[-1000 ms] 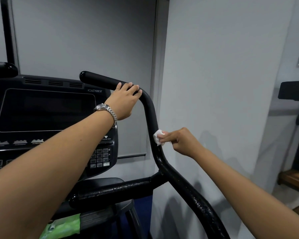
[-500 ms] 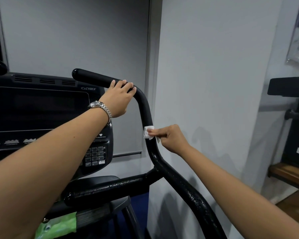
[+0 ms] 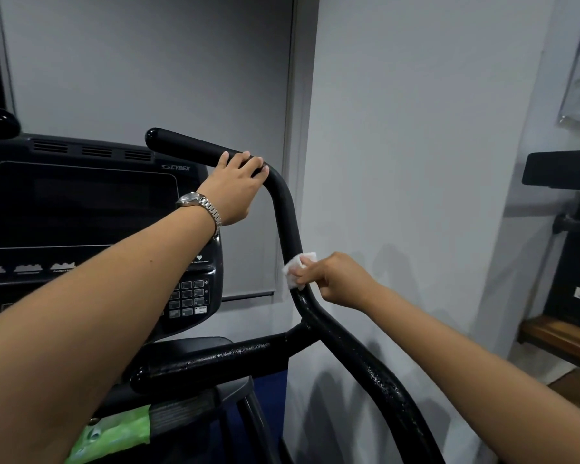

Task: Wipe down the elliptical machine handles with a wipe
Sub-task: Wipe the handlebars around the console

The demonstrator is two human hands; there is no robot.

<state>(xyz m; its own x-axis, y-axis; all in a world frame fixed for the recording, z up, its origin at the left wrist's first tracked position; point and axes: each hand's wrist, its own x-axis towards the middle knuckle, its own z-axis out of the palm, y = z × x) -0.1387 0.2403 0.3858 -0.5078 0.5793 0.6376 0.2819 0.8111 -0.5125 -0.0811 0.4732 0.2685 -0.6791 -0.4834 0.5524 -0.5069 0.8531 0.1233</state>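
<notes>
Here, the left hand (image 3: 235,189) grips the curved black elliptical handle (image 3: 283,212) at its upper bend, fingers wrapped over it. The right hand (image 3: 337,279) pinches a small white wipe (image 3: 297,267) against the handle's downward section.

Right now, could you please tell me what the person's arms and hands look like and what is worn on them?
Both forearms are bare, with no sleeves or gloves in view. The left hand has a silver metal wristwatch with a round pale dial and linked bracelet on its wrist. The right hand wears nothing: no watch or ring that I can see. Fingers are bare.
</notes>
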